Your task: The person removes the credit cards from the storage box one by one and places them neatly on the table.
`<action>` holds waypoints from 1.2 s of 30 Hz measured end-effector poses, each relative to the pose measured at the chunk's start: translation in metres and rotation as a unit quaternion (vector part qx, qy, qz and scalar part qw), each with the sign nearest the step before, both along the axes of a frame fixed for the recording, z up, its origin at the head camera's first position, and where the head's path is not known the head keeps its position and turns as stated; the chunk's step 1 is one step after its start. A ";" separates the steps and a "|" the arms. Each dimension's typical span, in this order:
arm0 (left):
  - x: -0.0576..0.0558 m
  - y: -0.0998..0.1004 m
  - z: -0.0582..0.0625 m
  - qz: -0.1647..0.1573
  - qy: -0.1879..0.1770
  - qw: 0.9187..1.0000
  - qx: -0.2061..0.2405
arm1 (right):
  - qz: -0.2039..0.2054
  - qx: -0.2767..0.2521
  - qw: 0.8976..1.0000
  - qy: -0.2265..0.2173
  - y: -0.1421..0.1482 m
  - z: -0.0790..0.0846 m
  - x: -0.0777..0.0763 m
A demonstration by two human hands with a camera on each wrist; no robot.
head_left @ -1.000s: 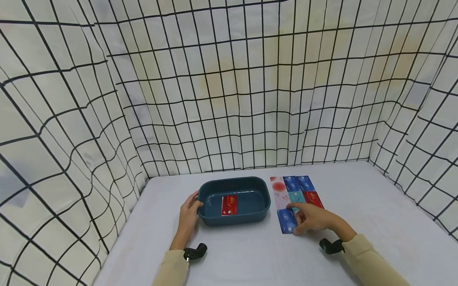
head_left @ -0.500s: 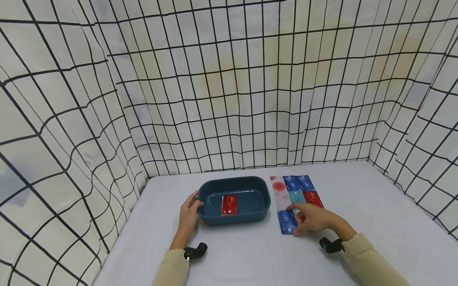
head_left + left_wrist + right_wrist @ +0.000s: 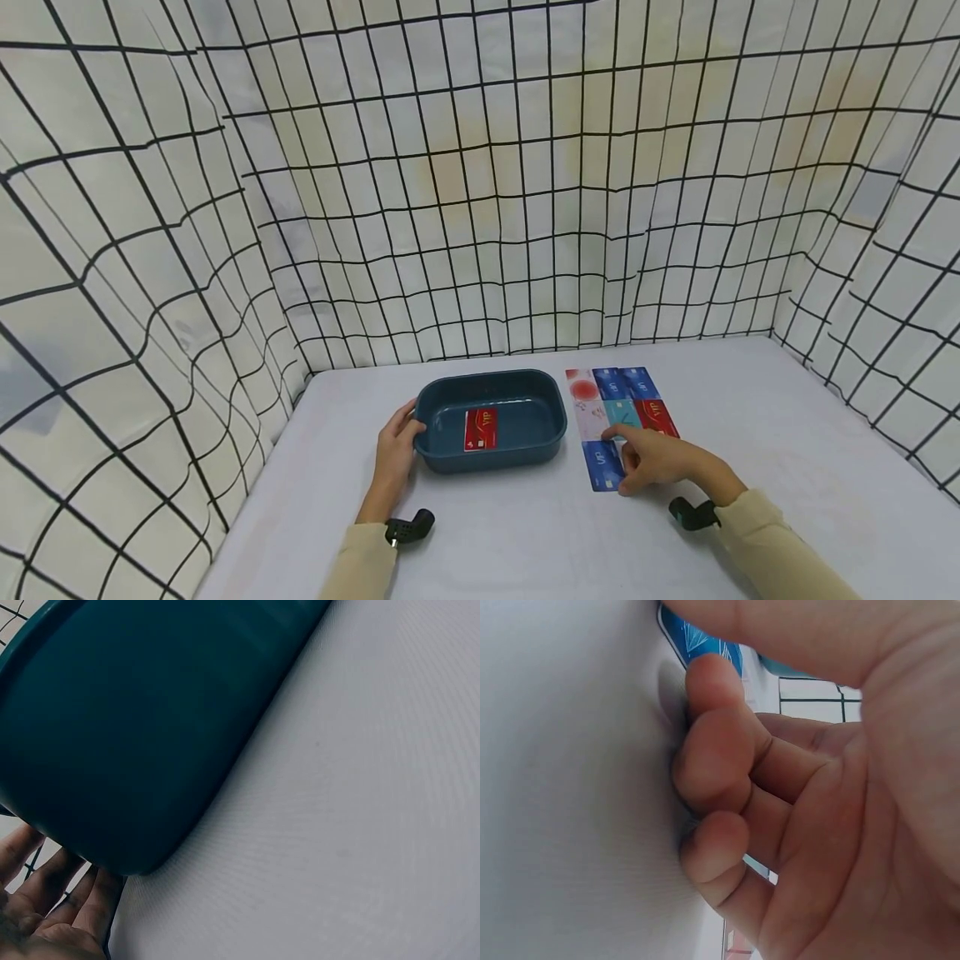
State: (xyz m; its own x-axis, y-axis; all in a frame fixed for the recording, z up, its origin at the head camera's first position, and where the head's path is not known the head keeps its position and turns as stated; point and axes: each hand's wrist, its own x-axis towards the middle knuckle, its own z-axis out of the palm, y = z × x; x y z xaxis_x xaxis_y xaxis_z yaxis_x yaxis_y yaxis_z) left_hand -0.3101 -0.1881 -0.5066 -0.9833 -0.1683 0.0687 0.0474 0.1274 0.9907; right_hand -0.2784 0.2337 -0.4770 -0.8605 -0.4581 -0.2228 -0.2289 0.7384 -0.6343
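My left hand [image 3: 395,450] holds the left end of a dark blue-green plastic basin [image 3: 491,461], with the thumb at its rim. In the left wrist view, the fingers [image 3: 94,907] lie against the basin's end wall. A red VIP card [image 3: 481,430] lies inside the basin. To the right, my right hand [image 3: 660,458] grips a blue VIP card [image 3: 602,467] flat on the table, index finger at its far edge and thumb at its near right corner. The right wrist view shows the other fingers curled against the white surface, with part of the blue card [image 3: 694,637] beyond.
Beyond the blue card lie pink cards [image 3: 583,388], blue cards [image 3: 640,383], a teal card [image 3: 621,412] and another red card [image 3: 656,416], edge to edge. Around the white table [image 3: 517,542] stand white cloth walls with black grid lines [image 3: 525,208].
The blue card under my right hand has shifted very slightly to the right, and the thumb with it. My left hand and the basin stay in place.
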 end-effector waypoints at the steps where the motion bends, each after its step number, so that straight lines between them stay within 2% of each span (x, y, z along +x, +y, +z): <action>1: -0.001 0.000 0.000 0.002 -0.001 1.000 -0.001 | -0.001 0.001 1.000 0.000 0.000 0.000 0.000; 9: -0.001 -0.001 0.000 0.000 -0.007 1.000 0.005 | 0.000 -0.009 1.000 0.003 0.000 0.001 0.003; 14: 0.000 -0.001 0.004 -0.007 -0.016 1.000 0.012 | 0.001 -0.012 1.000 0.002 0.000 0.002 0.003; 17: 0.004 0.001 0.012 -0.010 -0.021 1.000 0.015 | -0.002 -0.009 1.000 0.001 0.000 0.002 0.002; 21: 0.016 0.004 0.028 -0.014 -0.021 1.000 0.014 | -0.002 -0.009 1.000 0.000 0.000 0.002 0.002; 24: 0.019 0.006 0.032 -0.014 -0.019 1.000 0.011 | 0.002 -0.013 1.000 0.004 0.001 0.002 0.001; 31: 0.001 -0.001 0.009 -0.010 -0.020 1.000 0.005 | 0.017 -0.042 0.999 0.003 0.007 -0.001 -0.005; 36: -0.001 -0.002 0.002 -0.008 -0.009 1.000 0.002 | 0.001 -0.080 0.997 0.019 0.012 0.001 -0.009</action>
State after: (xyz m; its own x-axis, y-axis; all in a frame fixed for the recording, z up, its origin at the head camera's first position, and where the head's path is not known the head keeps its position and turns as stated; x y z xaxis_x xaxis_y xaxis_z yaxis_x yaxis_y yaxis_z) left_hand -0.3108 -0.1898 -0.5045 -0.9870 -0.1527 0.0494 0.0306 0.1229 0.9920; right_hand -0.2878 0.2452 -0.4762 -0.8659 -0.4871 -0.1142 -0.2560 0.6276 -0.7353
